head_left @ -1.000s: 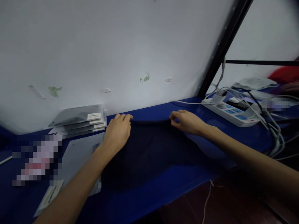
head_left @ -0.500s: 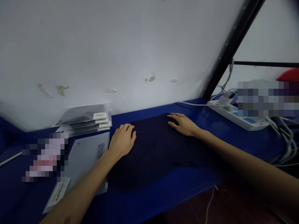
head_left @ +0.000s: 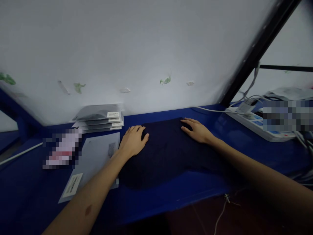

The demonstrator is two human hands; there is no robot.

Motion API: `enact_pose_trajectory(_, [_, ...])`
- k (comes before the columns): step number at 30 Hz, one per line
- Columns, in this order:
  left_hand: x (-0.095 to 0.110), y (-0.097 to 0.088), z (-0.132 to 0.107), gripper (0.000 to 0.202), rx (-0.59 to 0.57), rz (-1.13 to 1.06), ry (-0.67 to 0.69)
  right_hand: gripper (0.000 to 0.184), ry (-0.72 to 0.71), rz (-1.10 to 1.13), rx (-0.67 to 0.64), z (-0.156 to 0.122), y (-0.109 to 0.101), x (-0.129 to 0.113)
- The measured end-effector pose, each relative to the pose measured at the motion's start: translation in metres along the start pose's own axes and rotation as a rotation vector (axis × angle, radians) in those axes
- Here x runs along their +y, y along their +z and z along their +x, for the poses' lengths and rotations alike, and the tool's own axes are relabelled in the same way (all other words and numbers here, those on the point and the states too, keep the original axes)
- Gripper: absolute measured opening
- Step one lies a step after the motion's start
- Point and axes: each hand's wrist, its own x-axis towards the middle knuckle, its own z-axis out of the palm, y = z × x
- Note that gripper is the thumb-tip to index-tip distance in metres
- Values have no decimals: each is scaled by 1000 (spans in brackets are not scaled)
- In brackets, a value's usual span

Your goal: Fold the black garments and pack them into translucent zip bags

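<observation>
A dark, flat piece of cloth (head_left: 161, 153) lies spread over the blue surface in front of me. My left hand (head_left: 134, 140) rests palm down on its left edge, fingers stretched forward and thumb apart. At the far right part of the cloth, my right hand (head_left: 197, 130) lies with its fingers extended and thumb spread. Neither hand grips anything. Left of my left hand is a flat translucent plastic bag (head_left: 94, 153) with a white label, partly covered by my forearm. What kind of item the cloth is, I cannot tell.
Several labelled plastic packs (head_left: 97, 114) are stacked against the white wall. A blurred pink item (head_left: 65, 147) lies at the left. On the right stands a white power strip (head_left: 259, 125) with cables. The blue table's front edge (head_left: 176, 209) runs below the cloth.
The view has shifted a little, so most things sit further right in the picture. Both hands stay on the cloth, with no clear change in their pose.
</observation>
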Motion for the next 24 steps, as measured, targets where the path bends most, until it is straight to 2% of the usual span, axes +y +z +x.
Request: enact_pose_trajectory(24, [2, 2, -5, 45, -41, 49, 11, 56, 21, -6, -23, -1, -1, -3])
